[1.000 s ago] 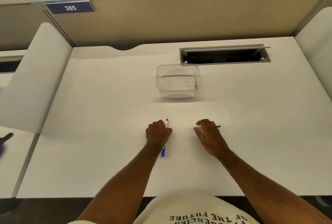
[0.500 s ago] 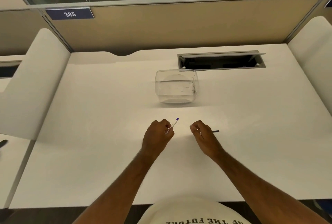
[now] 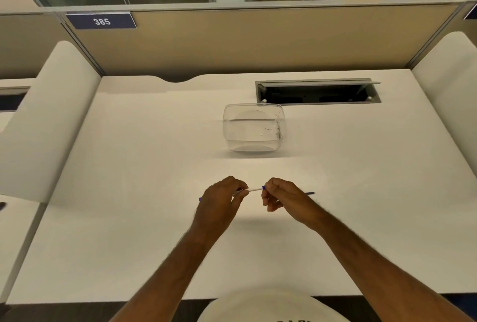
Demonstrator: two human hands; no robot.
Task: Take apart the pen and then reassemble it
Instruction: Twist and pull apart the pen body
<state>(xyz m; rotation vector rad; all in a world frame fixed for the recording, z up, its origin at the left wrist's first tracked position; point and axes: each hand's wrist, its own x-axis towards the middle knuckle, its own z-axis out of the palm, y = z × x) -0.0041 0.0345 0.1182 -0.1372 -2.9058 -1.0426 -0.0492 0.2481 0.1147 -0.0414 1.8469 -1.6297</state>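
Note:
A thin white pen with blue ends is held level above the white desk, between both hands. My left hand grips its left part, and a blue end pokes out past the hand's left side. My right hand pinches the blue piece at the pen's right end. A thin dark rod, a pen part, shows just beyond my right hand; I cannot tell whether it lies on the desk or touches the hand.
A clear plastic box stands on the desk beyond the hands. Behind it an open cable hatch is sunk into the desktop. White side dividers flank the desk and a beige partition closes the back.
My left hand has lifted the pen off the desk and turned it from lengthwise to level. My right hand has moved left and taken hold of its right end.

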